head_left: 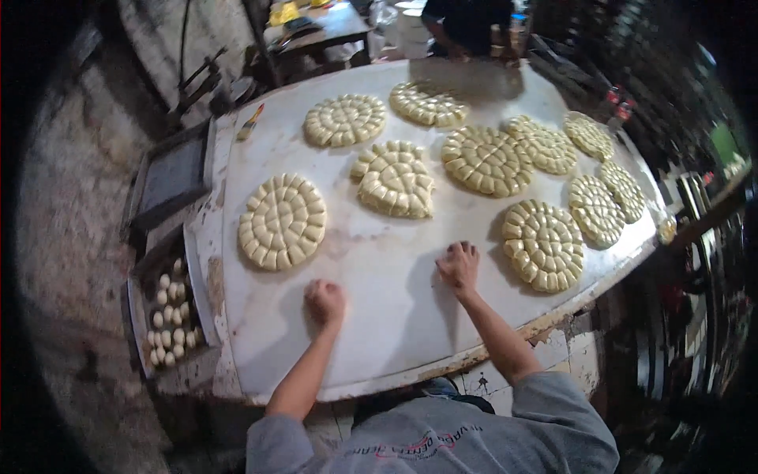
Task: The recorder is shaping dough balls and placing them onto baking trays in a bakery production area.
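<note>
My left hand [324, 302] is closed, its curled fingers low over the white tabletop [371, 296]; whatever lies under it is hidden. To its right, my right hand [459, 267] is also closed with fingers bent down, and I cannot make out anything in it. Just above the left hand lies a round slab of scored dough pieces [282, 222]. Beyond the right hand sits another dough round [394, 180] with a piece gone from its lower right edge. A further scored dough round [543, 246] lies to the right of the right hand.
Several more dough rounds [487, 161] cover the far and right parts of the table. At left stand a tray [204, 272] of small pale dough balls [175, 316] and a dark tray [175, 170]. A brush [250, 123] lies near the far left edge. Another person [466, 28] stands opposite.
</note>
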A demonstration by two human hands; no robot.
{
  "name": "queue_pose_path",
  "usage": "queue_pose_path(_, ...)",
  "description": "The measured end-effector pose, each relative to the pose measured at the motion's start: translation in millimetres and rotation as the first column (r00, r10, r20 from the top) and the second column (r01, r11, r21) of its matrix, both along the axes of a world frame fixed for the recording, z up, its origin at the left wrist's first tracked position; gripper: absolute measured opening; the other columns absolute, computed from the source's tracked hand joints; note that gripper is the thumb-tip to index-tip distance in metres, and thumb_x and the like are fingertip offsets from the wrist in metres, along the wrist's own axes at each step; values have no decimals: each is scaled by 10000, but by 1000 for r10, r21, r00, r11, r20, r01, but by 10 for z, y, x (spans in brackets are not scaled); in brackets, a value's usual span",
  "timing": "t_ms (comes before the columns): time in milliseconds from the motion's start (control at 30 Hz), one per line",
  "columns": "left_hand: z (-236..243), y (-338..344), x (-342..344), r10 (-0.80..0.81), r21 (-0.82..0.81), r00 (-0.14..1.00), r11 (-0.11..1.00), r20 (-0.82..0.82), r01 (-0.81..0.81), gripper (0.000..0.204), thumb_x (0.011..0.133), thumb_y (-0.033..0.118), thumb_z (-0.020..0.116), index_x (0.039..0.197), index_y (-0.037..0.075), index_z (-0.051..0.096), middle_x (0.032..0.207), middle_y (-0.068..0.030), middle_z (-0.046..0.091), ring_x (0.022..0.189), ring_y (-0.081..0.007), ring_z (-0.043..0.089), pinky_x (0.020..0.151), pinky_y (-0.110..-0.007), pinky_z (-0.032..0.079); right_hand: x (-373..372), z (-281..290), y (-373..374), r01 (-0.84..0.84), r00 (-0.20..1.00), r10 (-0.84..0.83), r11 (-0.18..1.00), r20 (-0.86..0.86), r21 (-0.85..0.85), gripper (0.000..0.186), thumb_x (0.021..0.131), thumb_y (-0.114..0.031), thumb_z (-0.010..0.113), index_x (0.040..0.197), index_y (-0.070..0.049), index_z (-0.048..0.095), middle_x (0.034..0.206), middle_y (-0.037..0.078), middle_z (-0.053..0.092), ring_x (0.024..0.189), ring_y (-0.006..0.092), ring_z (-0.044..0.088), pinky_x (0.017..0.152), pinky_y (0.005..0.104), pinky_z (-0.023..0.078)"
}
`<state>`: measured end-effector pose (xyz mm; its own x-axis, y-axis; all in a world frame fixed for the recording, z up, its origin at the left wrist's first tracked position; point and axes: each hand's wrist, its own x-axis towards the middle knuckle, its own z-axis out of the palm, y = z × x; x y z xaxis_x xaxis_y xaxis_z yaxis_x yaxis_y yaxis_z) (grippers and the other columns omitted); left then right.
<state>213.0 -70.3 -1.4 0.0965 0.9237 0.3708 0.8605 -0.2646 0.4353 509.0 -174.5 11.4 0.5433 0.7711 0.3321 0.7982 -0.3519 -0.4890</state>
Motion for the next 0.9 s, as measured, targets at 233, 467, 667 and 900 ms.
queue_pose_path(233,156,-1087,-58,-214,-59,977,975,11,214,56,697,149,610,695,101,581,826,-78,583,833,-295,541,715,-423,437,-846,-60,-481,-386,920,375,919,116,84,117,690,-100,619,783,-71,553,866,115,551,894,322,495,866,447,378)
queue_pose_path(467,-67,-267,-1574,380,260,912,906,-157,-333,111,676,88,584,718,69,484,764,-128,511,760,-344,498,656,-455,394,204,-79,-430,-226,923,249,968,294,-113,238,703,-166,666,877,-35,570,951,169,549,937,369,481,860,483,356)
queue_pose_path(667,-33,-95,-641,229,-62,973,971,-36,-231,106,718,163,574,746,62,559,843,-146,544,884,-334,501,739,-441,407,-260,-242,216,-30,999,36,984,27,-177,101,740,-105,562,803,-27,578,832,143,548,921,318,510,897,439,355)
queue_pose_path(900,478,-877,-1864,-224,-411,967,875,122,255,175,710,134,579,871,64,590,897,-122,543,946,-298,512,787,-412,443,-955,-9,-494,-307,899,318,948,301,-84,155,750,-97,537,893,-36,533,934,140,536,957,337,489,867,443,354)
